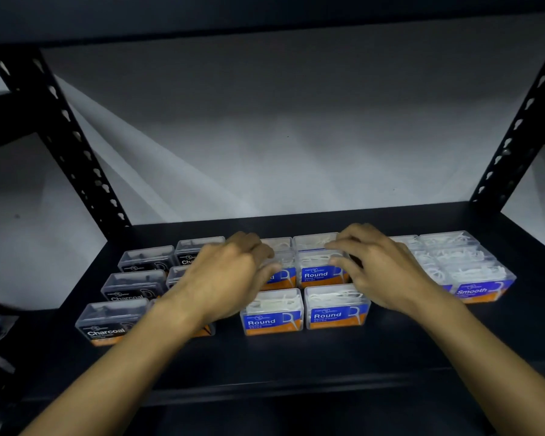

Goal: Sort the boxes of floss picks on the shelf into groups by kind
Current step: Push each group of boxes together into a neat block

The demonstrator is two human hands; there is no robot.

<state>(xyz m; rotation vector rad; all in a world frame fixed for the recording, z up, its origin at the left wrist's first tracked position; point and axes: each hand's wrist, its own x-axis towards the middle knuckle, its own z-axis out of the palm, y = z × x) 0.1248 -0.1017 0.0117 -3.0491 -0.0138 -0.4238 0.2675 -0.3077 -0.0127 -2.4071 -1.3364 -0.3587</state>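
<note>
Black shelf board (296,366): dark metal, its bare front strip lay nearest the camera, crossed by both forearms.
Front row: a Charcoal box (110,322) stood at the left, two Round boxes (272,313) and (337,306) side by side in the middle, just apart from each other.
Left hand (233,272): reached over the gap between the Charcoal group and the Round group, fingers curled down on the left Round box of the middle row (283,272); whether it gripped or only touched that box could not be told.
Right hand (378,269): fingers spread and bent, tips resting on the right Round box of the middle row (320,269), thumb at its right side; a firm hold could not be told.
Charcoal group: black-labelled boxes in two columns at the left, partly hidden by the left arm.
Smooth group (475,284): clear boxes of white picks stacked in rows at the right, the front one labelled Smooth, partly behind the right wrist.
Back row: two more clear boxes (315,242) stood behind the hands.
Uprights (60,127): black perforated posts rose at both sides.
Wall (280,121): pale grey behind the shelf.
</note>
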